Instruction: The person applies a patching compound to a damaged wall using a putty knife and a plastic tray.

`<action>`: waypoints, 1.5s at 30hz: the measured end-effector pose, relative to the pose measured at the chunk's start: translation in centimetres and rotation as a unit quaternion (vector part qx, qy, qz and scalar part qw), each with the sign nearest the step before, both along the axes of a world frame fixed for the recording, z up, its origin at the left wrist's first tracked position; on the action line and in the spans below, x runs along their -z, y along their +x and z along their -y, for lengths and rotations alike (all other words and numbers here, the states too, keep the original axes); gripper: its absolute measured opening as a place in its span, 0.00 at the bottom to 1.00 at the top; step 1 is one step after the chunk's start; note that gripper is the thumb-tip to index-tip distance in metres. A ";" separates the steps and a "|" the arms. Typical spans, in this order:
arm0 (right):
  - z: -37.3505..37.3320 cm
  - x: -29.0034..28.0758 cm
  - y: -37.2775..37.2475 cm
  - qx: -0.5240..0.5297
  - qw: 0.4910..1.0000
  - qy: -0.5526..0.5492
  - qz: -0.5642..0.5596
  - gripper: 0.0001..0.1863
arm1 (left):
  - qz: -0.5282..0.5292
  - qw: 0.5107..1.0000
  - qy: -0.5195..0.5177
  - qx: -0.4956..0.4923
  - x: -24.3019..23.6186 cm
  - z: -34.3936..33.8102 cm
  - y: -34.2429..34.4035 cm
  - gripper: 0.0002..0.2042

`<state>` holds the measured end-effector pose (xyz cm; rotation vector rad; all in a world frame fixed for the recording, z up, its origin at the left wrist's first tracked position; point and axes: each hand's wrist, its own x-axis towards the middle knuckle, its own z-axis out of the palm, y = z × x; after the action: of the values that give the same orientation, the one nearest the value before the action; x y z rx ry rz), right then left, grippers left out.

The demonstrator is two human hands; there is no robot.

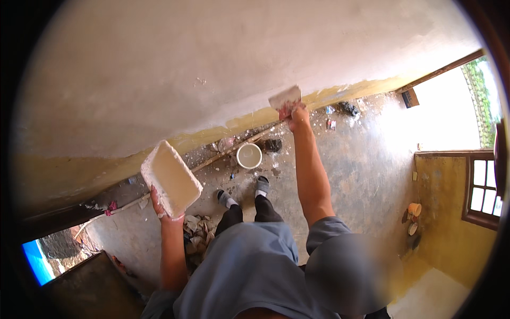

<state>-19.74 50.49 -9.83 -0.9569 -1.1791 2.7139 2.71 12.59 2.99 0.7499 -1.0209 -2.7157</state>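
Observation:
In my left hand [159,204] I hold a rectangular plaster tray [172,178] by its near left side. Its rim is caked with pale plaster, and a smooth beige layer covers the inside. My right hand [295,115], arm stretched forward, is closed round a wide putty knife [287,98]. Pale and reddish smears mark its blade, which is up against the lower part of the wall [239,58]; whether it touches cannot be told. The wall is coated pale above a yellow band [329,95] near the floor.
A white bucket [249,156] stands just ahead of my feet, and a long wooden pole [223,154] lies along the wall's foot. Crumpled scraps [197,234] are heaped beside my legs. Dark rubbish [348,109] and plaster crumbs litter the floor. A bright doorway opens at right, near a window [482,181].

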 end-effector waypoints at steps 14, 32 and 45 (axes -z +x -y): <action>5.4 -19.8 -4.1 0.034 0.985 0.097 -0.140 0.05 | 0.009 1.000 0.019 0.005 0.0 -1.0 -0.7 0.29; 8.6 5.3 -5.1 0.073 0.997 -0.006 -0.031 0.08 | 0.021 1.000 -0.009 -0.021 0.1 0.0 1.4 0.30; 12.4 -17.6 -2.0 -0.013 0.968 -0.031 -0.250 0.05 | -0.007 0.998 0.062 -0.026 0.8 0.7 1.5 0.29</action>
<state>-21.71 38.07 7.78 -0.2239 -1.0127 2.7761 4.21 11.88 2.24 0.7639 -0.8234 -2.7552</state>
